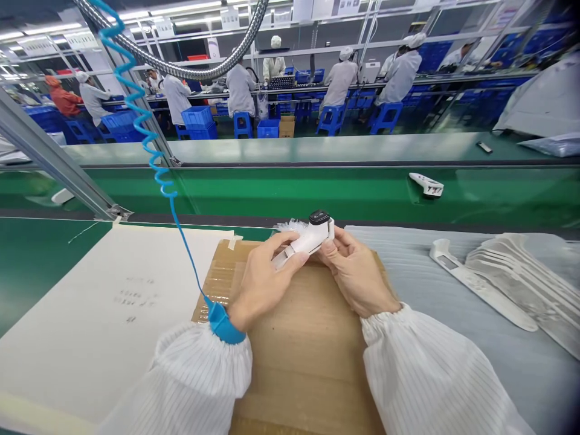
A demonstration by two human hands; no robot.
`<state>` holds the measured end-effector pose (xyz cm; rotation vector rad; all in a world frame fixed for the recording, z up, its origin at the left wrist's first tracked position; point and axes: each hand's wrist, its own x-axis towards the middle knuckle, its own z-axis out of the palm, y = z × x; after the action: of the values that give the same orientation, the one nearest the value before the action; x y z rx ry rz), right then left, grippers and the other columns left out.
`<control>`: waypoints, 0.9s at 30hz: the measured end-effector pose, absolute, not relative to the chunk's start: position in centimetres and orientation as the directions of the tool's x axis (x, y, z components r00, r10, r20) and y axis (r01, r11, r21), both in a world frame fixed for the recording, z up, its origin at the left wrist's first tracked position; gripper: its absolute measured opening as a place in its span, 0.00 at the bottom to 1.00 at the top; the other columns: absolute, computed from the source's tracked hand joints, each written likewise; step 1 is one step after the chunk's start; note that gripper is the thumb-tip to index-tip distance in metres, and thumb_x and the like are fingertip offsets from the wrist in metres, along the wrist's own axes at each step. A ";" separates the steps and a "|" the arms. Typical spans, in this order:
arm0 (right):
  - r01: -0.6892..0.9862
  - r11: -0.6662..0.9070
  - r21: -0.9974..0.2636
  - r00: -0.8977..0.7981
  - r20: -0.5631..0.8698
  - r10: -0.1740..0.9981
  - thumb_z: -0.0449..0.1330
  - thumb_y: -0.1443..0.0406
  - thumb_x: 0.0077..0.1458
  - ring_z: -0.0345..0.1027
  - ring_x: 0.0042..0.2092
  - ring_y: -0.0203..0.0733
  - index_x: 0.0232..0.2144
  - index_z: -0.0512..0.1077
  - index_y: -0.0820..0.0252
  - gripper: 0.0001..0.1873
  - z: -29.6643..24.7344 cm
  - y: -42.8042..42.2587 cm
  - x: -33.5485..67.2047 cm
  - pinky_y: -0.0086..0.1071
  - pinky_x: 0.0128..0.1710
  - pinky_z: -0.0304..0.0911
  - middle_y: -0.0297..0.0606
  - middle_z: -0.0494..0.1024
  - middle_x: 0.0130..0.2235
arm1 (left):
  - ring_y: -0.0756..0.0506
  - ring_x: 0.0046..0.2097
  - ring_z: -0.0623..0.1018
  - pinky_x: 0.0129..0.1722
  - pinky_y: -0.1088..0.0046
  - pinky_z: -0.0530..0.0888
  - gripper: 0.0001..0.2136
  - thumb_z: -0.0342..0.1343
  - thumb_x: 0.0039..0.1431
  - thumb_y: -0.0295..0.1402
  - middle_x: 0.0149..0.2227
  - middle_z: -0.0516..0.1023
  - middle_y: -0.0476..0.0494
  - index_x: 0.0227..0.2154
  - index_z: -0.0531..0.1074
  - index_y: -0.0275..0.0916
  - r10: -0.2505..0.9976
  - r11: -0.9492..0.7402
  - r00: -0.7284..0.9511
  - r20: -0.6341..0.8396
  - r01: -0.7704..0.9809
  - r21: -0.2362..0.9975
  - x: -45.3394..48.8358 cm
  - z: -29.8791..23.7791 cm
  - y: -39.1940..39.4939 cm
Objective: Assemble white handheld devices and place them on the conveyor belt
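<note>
The green bench surface [45, 272] runs right in front of me. On it, to my left, lies a large white sheet [104, 326] with faint printed lines, and beside that a flattened piece of brown cardboard [308, 368] sits under my work, taped at its edge. To my right, a pale padded sheet [457, 374] carries a stack of white moulded plastic shells [525, 278], with one more lying just beside them [480, 296]. Beyond, a green conveyor belt [317, 193] carries a single white plastic piece [426, 184]. The far ledge [339, 148] holds a small dark object [484, 147] and a transparent plastic bag [550, 145].
</note>
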<state>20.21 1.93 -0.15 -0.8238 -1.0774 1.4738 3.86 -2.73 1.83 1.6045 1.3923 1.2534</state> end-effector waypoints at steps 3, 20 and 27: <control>-0.327 -0.022 -0.945 -0.146 0.028 0.989 0.75 0.53 0.46 0.70 0.60 0.53 0.49 0.75 0.52 0.29 -0.1 1.8 20.1 0.50 0.64 0.60 0.40 0.79 0.54 | 0.43 0.53 0.77 0.57 0.64 0.72 0.15 0.58 0.64 0.34 0.54 0.78 0.45 0.53 0.72 0.42 0.958 -0.240 -0.028 0.285 0.466 0.852 4.2 2.1 -3.0; -0.589 -0.393 -0.706 -0.377 -0.191 0.906 0.59 0.46 0.59 0.73 0.36 0.46 0.30 0.73 0.51 0.18 1.7 1.7 20.4 0.45 0.50 0.70 0.33 0.73 0.27 | 0.36 0.39 0.82 0.38 0.61 0.75 0.22 0.44 0.69 0.50 0.40 0.82 0.37 0.50 0.72 0.39 0.981 -0.190 0.155 0.120 0.900 0.392 6.0 2.6 -3.7; -0.519 -0.337 -0.786 -0.431 -0.100 0.897 0.61 0.49 0.59 0.67 0.59 0.52 0.40 0.76 0.53 0.17 1.2 -0.3 17.1 0.48 0.60 0.66 0.42 0.79 0.47 | 0.38 0.57 0.75 0.56 0.59 0.71 0.22 0.52 0.68 0.47 0.57 0.76 0.39 0.58 0.65 0.41 0.887 -0.297 -0.001 0.461 0.763 0.574 5.2 1.9 -3.8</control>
<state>17.14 -0.34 1.18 -0.6699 -0.8561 1.8989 5.16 -3.76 1.94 2.1019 1.7584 1.1804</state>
